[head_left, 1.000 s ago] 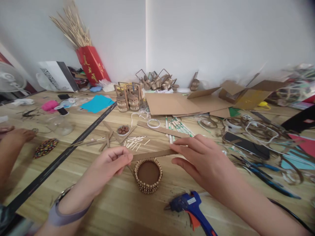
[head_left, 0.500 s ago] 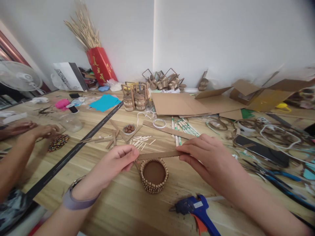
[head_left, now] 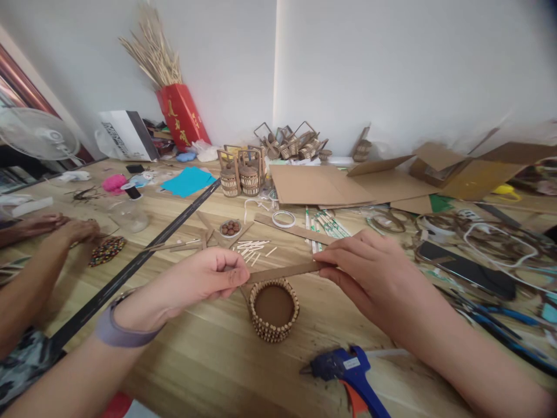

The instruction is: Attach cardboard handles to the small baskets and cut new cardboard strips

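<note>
Wooden table (head_left: 191,371) against pale wall (head_left: 383,69), back edge crowded. Your left hand (head_left: 217,273) pinches one end of brown strip (head_left: 282,271), thumb pressed down, other fingers curled; your right hand (head_left: 369,267) has other end between thumb and fingertips, no gap left. Ends held apart, probably to keep strip straight. Strip sits level by far rim of round basket (head_left: 274,334); can't tell if touching. Basket upright, mouth up, seemingly centred for you. Glue gun (head_left: 335,366) near right forearm, likely for easy reach.
</note>
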`<state>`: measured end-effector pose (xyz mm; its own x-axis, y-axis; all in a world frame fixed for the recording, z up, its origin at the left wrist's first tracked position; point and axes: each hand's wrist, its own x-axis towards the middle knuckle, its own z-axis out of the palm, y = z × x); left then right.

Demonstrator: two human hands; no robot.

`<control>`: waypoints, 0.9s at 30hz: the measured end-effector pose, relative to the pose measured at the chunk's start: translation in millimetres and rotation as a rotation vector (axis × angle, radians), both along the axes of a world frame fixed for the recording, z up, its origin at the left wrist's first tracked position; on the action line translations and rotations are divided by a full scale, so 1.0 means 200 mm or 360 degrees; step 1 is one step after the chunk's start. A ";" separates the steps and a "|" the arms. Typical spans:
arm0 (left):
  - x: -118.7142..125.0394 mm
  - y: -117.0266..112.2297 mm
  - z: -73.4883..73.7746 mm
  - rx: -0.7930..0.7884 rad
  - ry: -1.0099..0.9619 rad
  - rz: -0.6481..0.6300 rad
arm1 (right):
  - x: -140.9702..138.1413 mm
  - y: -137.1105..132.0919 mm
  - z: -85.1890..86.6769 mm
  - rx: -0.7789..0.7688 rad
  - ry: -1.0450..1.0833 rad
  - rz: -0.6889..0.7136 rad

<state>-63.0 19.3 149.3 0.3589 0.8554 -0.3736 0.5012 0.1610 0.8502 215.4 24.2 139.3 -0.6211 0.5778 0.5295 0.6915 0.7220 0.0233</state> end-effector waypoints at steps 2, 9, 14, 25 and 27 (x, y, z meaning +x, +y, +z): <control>-0.01 0.01 0.03 -0.0032 0.0057 -0.0048 | 0.00 0.01 0.03 0.0050 -0.0084 -0.0024; -0.04 0.07 0.09 -0.0238 0.0046 -0.0167 | -0.06 0.06 0.16 0.0266 -0.0304 -0.0076; -0.03 0.08 0.11 -0.0290 0.0102 -0.0225 | -0.11 0.07 0.22 0.0317 -0.0417 -0.0104; -0.02 0.07 0.12 -0.0172 0.0146 -0.0331 | -0.12 0.07 0.23 0.0334 -0.0418 -0.0081; -0.02 0.07 0.12 -0.0155 0.0172 -0.0357 | -0.12 0.07 0.22 0.0346 -0.0407 -0.0079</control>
<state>-66.3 33.4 173.0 0.4890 0.7173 -0.4964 0.6204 0.1141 0.7760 192.2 37.4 184.0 -0.7235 0.5015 0.4744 0.6777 0.6466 0.3502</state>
